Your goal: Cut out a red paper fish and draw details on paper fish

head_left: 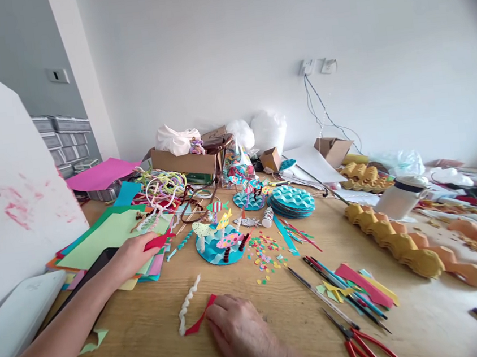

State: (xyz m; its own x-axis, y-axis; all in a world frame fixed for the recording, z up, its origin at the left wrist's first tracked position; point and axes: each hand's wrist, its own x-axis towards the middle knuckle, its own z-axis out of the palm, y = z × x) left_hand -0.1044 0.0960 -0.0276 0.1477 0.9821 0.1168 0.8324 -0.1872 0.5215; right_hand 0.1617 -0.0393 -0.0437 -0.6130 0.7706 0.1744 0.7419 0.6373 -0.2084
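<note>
My left hand [136,256] reaches over the stack of coloured paper, its fingers closed on a piece of red paper [159,242]. Near the table's front, my right hand [239,329] rests with curled fingers at a red paper strip [201,317]; its fingertips are partly hidden. A white twisted pipe cleaner [189,307] lies beside the strip, to the left. Beyond the hands is a blue scalloped disc [206,255] carrying paper fish on pipe-cleaner stems, among them a pink spotted fish [230,240] and a yellow fish [224,219].
Colourful confetti dots [266,249] lie right of the disc. Red-handled scissors [352,334], pencils [339,284] and paper scraps lie at the right. Farther back are stacked blue discs [292,202], a pile of pipe cleaners [163,189] and a cardboard box [183,162]. Egg-carton strips [392,239] stretch along the right.
</note>
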